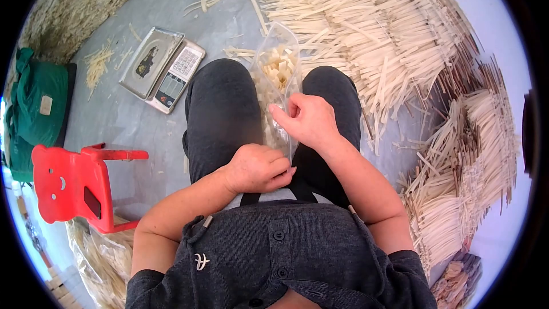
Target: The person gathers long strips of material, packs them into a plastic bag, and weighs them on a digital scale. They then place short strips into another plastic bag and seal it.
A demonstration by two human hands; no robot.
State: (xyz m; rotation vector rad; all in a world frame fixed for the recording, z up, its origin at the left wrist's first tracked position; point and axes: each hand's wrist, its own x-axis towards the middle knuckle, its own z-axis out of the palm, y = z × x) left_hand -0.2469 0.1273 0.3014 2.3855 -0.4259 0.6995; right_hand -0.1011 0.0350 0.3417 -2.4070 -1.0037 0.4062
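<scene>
Between my knees stands a clear plastic bag [278, 43], filled with the cut ends of pale, flat strips [278, 67]. My left hand [258, 169] is closed at the bag's near end, close to my waist, with its fingers curled round the plastic edge. Farther up, my right hand [309, 117] pinches the right side of the bag between thumb and fingers. The far end of the bag gapes, and the strip ends show there. The plastic between my two hands is creased and shiny, and its lower part is partly hidden by my hands.
A digital scale [162, 70] sits on the floor left of my knees. Beside it are a red child's chair [71, 186] with a dark phone-like object [92, 202] and a green bag [40, 111]. Large piles of pale strips [372, 28] spread along the right.
</scene>
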